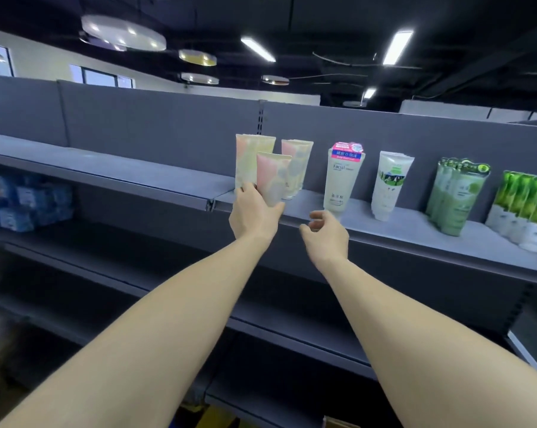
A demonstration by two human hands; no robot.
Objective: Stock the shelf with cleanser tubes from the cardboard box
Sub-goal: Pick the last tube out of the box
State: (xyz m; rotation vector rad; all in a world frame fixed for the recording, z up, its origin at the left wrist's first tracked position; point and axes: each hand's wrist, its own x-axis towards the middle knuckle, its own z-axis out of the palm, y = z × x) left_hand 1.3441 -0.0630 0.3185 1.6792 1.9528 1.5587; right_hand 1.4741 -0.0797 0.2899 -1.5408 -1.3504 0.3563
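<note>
L hand [255,216] is wrapped round the lower end of a pastel cleanser tube [273,177], thumb on one side, fingers on the other, tube held upright, crimp end up, at the front of the top shelf [415,230]. R hand [324,230] is held just at 3 o'clock of it, fingers loosely curled, nothing gripped, hovering over the shelf lip. Two matching tubes [295,168] are stood at 12 o'clock of the held one, w/ backs near the rear panel. Step in hand is judged to be setting this tube down in front of them: cap should be planted flat on the deck, tube kept vertical, grip eased off slowly so it isn't tipped into the pair behind. Little depth is left btwn those tubes and the front lip, so the base must be kept clear of the edge. At 3 o'clock a white Facial tube [343,180] is stood close; open deck lies wide at 9 o'clock. Cardboard box not clearly seen; a brown corner at 6 o'clock can't be identified
</note>
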